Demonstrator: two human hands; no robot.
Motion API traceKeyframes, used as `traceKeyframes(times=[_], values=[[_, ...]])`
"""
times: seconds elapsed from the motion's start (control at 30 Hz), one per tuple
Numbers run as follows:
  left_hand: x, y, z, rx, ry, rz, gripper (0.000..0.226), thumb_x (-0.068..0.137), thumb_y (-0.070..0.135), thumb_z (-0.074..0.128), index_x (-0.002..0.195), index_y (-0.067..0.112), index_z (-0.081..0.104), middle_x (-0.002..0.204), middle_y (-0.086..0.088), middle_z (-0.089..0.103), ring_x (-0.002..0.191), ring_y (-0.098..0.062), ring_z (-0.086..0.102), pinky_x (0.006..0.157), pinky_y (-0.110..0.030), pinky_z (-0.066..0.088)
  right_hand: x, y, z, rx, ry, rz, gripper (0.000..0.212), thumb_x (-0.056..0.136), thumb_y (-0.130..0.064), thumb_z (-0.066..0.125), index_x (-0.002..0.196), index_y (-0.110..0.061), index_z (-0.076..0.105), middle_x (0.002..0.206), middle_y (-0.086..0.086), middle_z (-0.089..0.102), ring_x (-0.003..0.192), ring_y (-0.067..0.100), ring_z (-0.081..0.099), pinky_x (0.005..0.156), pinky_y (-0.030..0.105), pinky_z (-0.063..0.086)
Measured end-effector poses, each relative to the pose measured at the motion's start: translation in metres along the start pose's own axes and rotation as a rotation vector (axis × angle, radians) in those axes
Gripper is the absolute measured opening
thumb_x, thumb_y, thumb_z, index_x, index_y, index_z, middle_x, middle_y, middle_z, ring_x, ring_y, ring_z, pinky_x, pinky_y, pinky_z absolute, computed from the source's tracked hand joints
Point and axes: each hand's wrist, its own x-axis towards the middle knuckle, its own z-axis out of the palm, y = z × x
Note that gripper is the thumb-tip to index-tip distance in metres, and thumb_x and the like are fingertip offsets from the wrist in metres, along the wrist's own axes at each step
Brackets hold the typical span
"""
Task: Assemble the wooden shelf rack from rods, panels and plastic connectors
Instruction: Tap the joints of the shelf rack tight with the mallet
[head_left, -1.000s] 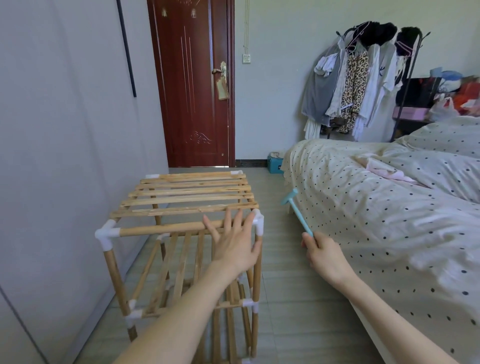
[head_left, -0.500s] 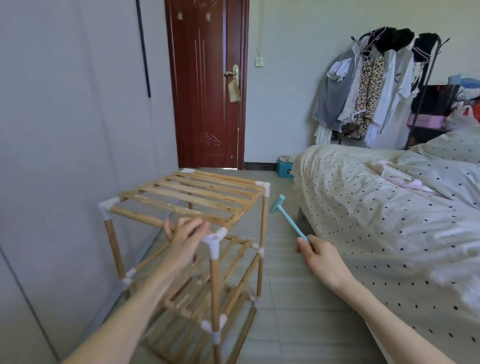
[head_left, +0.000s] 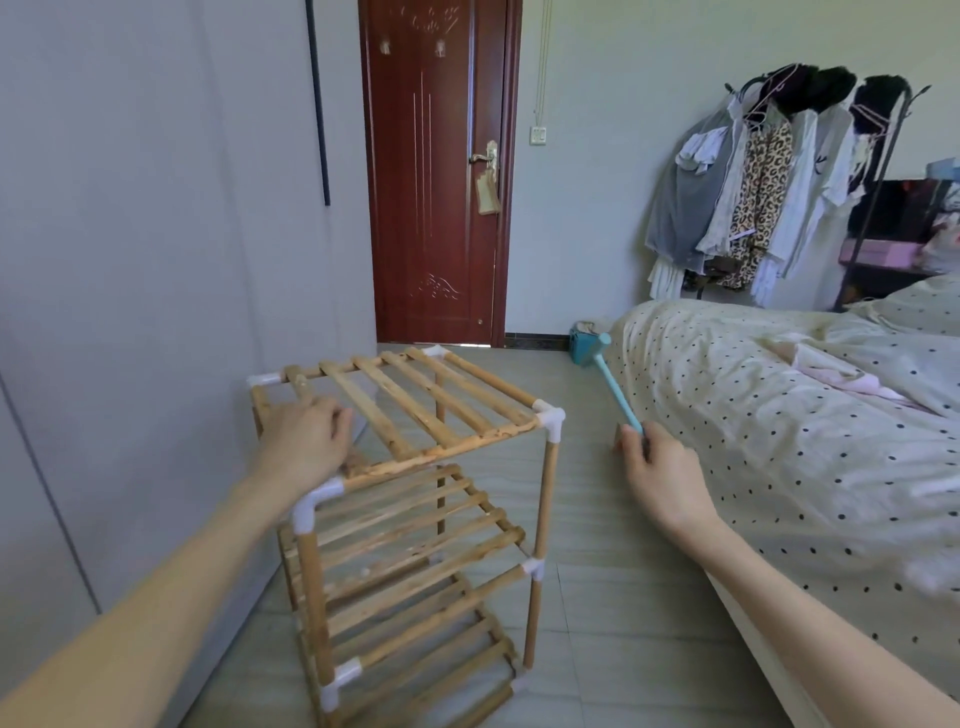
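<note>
Left hand (head_left: 306, 434) fingers curled over rack (head_left: 415, 499) top's left edge; right hand (head_left: 657, 467) clamps hammer (head_left: 613, 387), right of near-right connector (head_left: 550, 418).

Left hand (head_left: 306, 441) grips rack (head_left: 415, 499); right hand (head_left: 660, 467) holds hammer (head_left: 613, 384).

rack (head_left: 415, 499) 1 | shelf tiers 3 | hammer (head_left: 615, 387) 1 | hands 2

Tiled floor (head_left: 613, 613), wooden rack (head_left: 415, 519) standing on it, bed (head_left: 779, 415) alongside
</note>
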Motion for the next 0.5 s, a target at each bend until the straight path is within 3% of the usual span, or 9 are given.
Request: traceKeyframes(times=[0.03, 0.1, 0.17, 0.2, 0.27, 0.33, 0.37, 0.47, 0.5], values=[[-0.003, 0.012, 0.005, 0.019, -0.002, 0.046, 0.034, 0.098, 0.032, 0.036, 0.103, 0.011, 0.062, 0.109, -0.015, 0.062, 0.105, -0.035, 0.056, 0.092, -0.043, 0.04, 0.006, -0.002, -0.001, -0.087, -0.08, 0.014, 0.031, 0.098, -0.028, 0.039, 0.084, -0.006, 0.054, 0.066, 0.005, 0.052, 0.067, 0.032, 0.051, 0.06, 0.035, 0.039], [-0.009, 0.031, 0.019, 0.095, -0.239, 0.067, 0.053, 0.098, 0.048, 0.019, 0.14, 0.022, 0.039, 0.147, -0.006, 0.038, 0.136, -0.027, 0.031, 0.113, -0.05, 0.018, 0.024, -0.009, -0.004, -0.326, -0.334, 0.062, 0.031, 0.099, -0.03, 0.038, 0.091, -0.006, 0.056, 0.077, 0.009, 0.054, 0.071, 0.028, 0.052, 0.058, 0.03, 0.039], [-0.014, 0.038, 0.033, 0.232, -0.38, 0.067, 0.06, 0.094, 0.056, 0.006, 0.147, 0.033, 0.022, 0.157, 0.001, 0.018, 0.144, -0.021, 0.014, 0.116, -0.051, 0.006, 0.048, -0.019, -0.012, -0.423, -0.459, 0.072, 0.033, 0.1, -0.029, 0.039, 0.098, -0.003, 0.059, 0.083, 0.01, 0.057, 0.073, 0.024, 0.054, 0.061, 0.029, 0.044], [-0.014, 0.037, 0.037, 0.263, -0.378, 0.066, 0.061, 0.093, 0.057, 0.004, 0.147, 0.035, 0.021, 0.157, 0.002, 0.015, 0.145, -0.021, 0.013, 0.117, -0.051, 0.005, 0.061, -0.024, -0.017, -0.386, -0.396, 0.055, 0.036, 0.1, -0.029, 0.038, 0.101, -0.001, 0.06, 0.086, 0.013, 0.059, 0.076, 0.027, 0.056, 0.067, 0.032, 0.048], [-0.012, 0.034, 0.037, 0.275, -0.367, 0.067, 0.062, 0.092, 0.059, 0.002, 0.147, 0.037, 0.02, 0.158, 0.002, 0.013, 0.144, -0.02, 0.014, 0.117, -0.051, 0.005, 0.08, -0.03, -0.027, -0.189, -0.069, 0.018, 0.038, 0.1, -0.03, 0.035, 0.101, 0.001, 0.057, 0.09, 0.02, 0.061, 0.081, 0.034, 0.059, 0.074, 0.042, 0.05], [-0.013, 0.032, 0.035, 0.29, -0.382, 0.078, 0.064, 0.09, 0.06, 0.0, 0.148, 0.037, 0.017, 0.158, 0.003, 0.011, 0.145, -0.02, 0.014, 0.117, -0.05, 0.004, 0.067, -0.028, -0.021, 0.074, 0.267, -0.016, 0.036, 0.101, -0.029, 0.032, 0.098, 0.001, 0.051, 0.085, 0.022, 0.06, 0.078, 0.039, 0.059, 0.069, 0.048, 0.047], [-0.013, 0.033, 0.035, 0.297, -0.387, 0.085, 0.065, 0.09, 0.06, -0.001, 0.148, 0.037, 0.016, 0.158, 0.003, 0.01, 0.145, -0.019, 0.013, 0.117, -0.049, 0.004, 0.055, -0.021, -0.008, 0.104, 0.295, 0.014, 0.034, 0.101, -0.028, 0.031, 0.098, 0.001, 0.049, 0.081, 0.021, 0.058, 0.077, 0.04, 0.058, 0.066, 0.046, 0.045], [-0.015, 0.035, 0.035, 0.304, -0.385, 0.081, 0.061, 0.092, 0.059, 0.001, 0.148, 0.038, 0.014, 0.159, 0.003, 0.009, 0.145, -0.019, 0.012, 0.116, -0.049, 0.003, 0.027, 0.008, 0.029, -0.084, -0.188, 0.185, 0.036, 0.101, -0.027, 0.031, 0.105, 0.001, 0.053, 0.098, 0.023, 0.062, 0.091, 0.039, 0.06, 0.076, 0.041, 0.047], [-0.014, 0.035, 0.036, 0.307, -0.385, 0.082, 0.06, 0.093, 0.058, 0.001, 0.148, 0.038, 0.014, 0.159, 0.003, 0.009, 0.145, -0.019, 0.012, 0.116, -0.049, 0.003, 0.034, 0.011, 0.029, -0.084, -0.165, 0.228, 0.038, 0.101, -0.028, 0.032, 0.105, 0.002, 0.055, 0.102, 0.026, 0.062, 0.093, 0.039, 0.059, 0.079, 0.042, 0.048]])
